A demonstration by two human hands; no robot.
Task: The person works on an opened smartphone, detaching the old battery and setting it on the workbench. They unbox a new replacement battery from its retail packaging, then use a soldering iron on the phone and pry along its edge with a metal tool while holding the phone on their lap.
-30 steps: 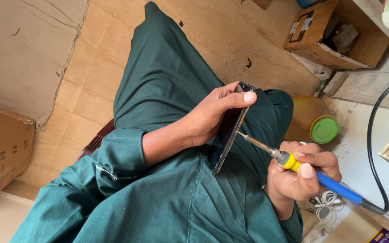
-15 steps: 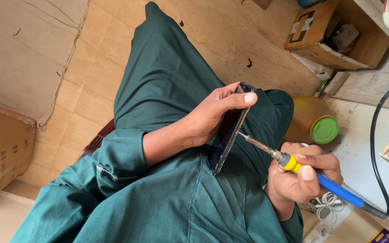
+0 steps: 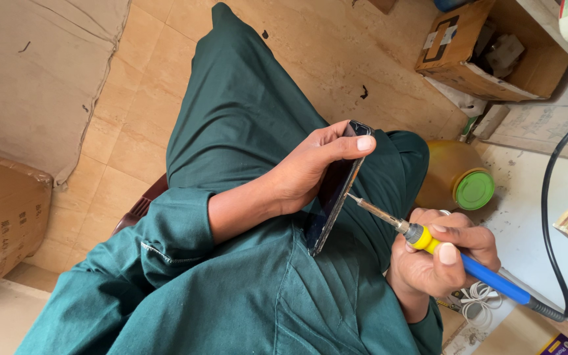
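Two cardboard boxes flank the scene: an open brown carton (image 3: 488, 56) with a pale label at upper right, a closed printed brown box (image 3: 1, 217) at left. A yellow jar with round green lid (image 3: 458, 177) stands near the knee. Little has changed since the earlier frame. The left hand (image 3: 304, 174) pinches a dark flat phone (image 3: 333, 190) edge-on above the lap. The right hand (image 3: 445, 253), fingers curled tight, grips a blue-and-yellow soldering iron (image 3: 455, 260), whose tip apparently touches the phone's edge.
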